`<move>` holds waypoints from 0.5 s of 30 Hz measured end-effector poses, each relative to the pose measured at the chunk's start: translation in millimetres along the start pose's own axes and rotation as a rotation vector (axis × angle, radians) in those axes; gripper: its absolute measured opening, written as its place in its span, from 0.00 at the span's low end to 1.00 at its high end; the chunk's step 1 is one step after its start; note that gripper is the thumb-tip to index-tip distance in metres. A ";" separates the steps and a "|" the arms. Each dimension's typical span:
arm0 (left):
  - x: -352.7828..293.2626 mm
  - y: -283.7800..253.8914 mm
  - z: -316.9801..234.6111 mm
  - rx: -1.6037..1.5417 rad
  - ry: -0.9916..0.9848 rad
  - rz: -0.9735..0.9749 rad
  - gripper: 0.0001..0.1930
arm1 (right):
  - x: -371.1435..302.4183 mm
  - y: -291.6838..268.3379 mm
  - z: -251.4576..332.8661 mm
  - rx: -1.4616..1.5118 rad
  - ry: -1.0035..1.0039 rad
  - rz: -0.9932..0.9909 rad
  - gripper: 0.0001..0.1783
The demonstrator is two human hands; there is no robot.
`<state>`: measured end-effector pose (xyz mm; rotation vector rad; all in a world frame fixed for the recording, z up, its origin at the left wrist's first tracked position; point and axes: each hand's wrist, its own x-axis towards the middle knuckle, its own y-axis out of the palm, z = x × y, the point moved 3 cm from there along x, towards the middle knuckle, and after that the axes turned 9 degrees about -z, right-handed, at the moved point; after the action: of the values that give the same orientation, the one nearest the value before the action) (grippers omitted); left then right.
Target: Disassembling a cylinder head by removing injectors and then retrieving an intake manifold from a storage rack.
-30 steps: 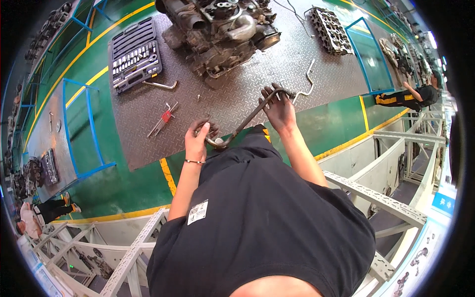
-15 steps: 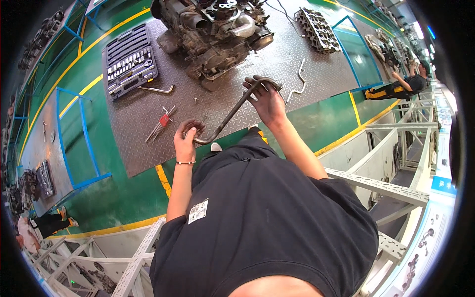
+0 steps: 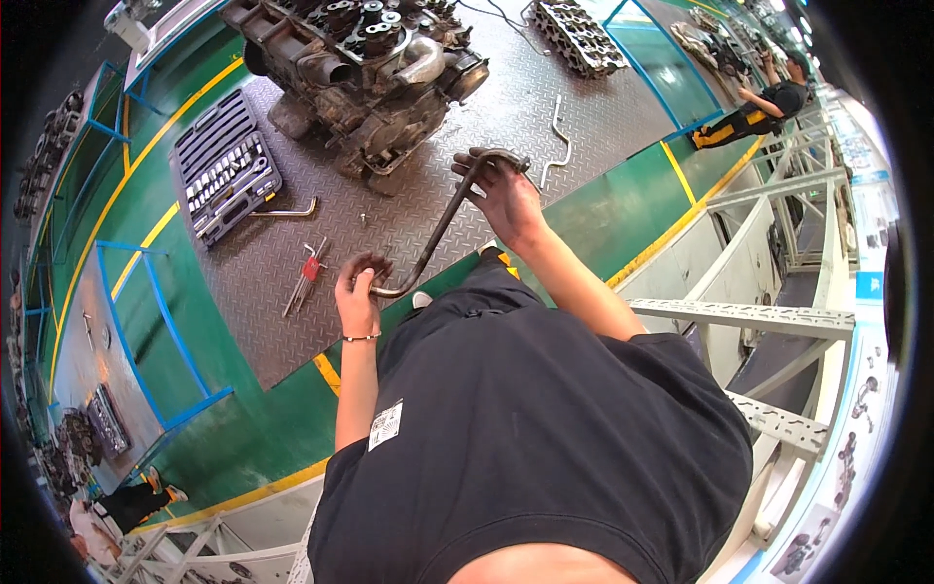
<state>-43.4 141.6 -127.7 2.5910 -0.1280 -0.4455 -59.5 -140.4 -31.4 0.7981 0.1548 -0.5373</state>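
A dark, bent metal pipe [image 3: 438,229] hangs slantwise between my two hands above the near edge of the workbench. My left hand [image 3: 358,290] has its thumb and fingers around the lower, curved end. At the upper end, near a fitting, the pipe lies across the palm of my right hand [image 3: 512,204], whose fingers are behind it and partly hidden. Beyond the hands sits a greasy engine [image 3: 375,102]. Hex keys in a red holder [image 3: 308,272] lie left of my left hand, and a thin bent rod [image 3: 556,146] lies beyond my right.
An open socket set case [image 3: 222,165] stands at the bench's left, beside an L-shaped wrench [image 3: 292,209]. At the far right is a cylinder head [image 3: 576,39]. Blue frames [image 3: 161,321] flank the patterned metal bench top [image 3: 258,321]. Another person [image 3: 769,102] works at the right.
The view has shifted, so the bench and engine appear further left. Both hands still hold the pipe, in nearly the same pose.
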 end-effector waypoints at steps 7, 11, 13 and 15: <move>5.2 -5.0 -1.2 -0.019 -0.052 0.002 0.15 | -0.3 2.2 -1.7 0.021 -0.042 0.055 0.16; 3.6 -3.9 -10.5 0.051 0.013 -0.031 0.15 | 2.3 4.1 -7.4 -0.021 -0.071 0.106 0.18; 0.7 1.1 -19.6 0.122 0.137 -0.012 0.15 | 4.1 5.5 -11.0 -0.048 -0.110 0.088 0.18; -3.8 6.7 -30.4 0.269 0.238 -0.033 0.15 | 7.4 6.7 -14.9 -0.059 -0.089 0.042 0.15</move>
<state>-36.9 150.6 -98.4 2.8905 -0.0663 -0.1352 -48.6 -128.9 -39.9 0.7177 0.0716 -0.5252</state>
